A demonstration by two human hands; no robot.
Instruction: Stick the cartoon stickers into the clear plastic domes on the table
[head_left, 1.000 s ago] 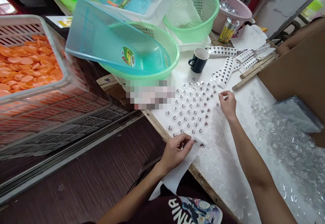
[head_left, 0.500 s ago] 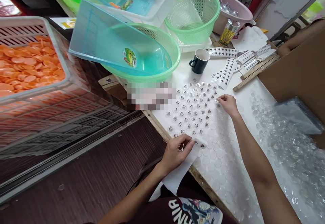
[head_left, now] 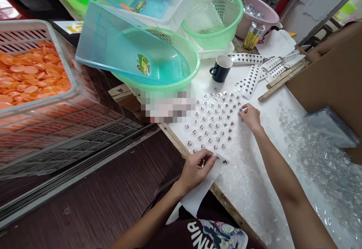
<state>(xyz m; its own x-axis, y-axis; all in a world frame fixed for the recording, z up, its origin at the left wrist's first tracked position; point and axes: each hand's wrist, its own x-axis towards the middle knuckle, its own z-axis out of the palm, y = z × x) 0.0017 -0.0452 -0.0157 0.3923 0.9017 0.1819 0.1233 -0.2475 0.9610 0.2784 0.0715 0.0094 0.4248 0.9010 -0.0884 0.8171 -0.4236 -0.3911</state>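
My left hand (head_left: 198,168) pinches a white strip of stickers (head_left: 206,183) at the table's near edge; a couple of small dark prints show by the thumb, and the strip's tail hangs over the edge. Farther up, my right hand (head_left: 250,116) has thumb and fingertips together over a clear disc at the right side of the group, with a small dark-printed sticker at the tips, partly hidden. Between the hands lie several rows of clear round discs with stickers (head_left: 210,124), each with a small black figure. Plain clear discs (head_left: 240,177) cover the table to the right of my left hand.
A dark mug (head_left: 221,68) stands behind the discs, near more sticker strips (head_left: 251,81) and wooden slats (head_left: 285,80). Green baskets (head_left: 212,19) and a blue tray (head_left: 124,49) line the back. A crate (head_left: 42,100) of orange discs is left, a clear heap (head_left: 325,166) right.
My right hand has shifted slightly left, its fingertips now over a disc at the group's edge. My left hand keeps its hold on the strip. The view has shifted a little.
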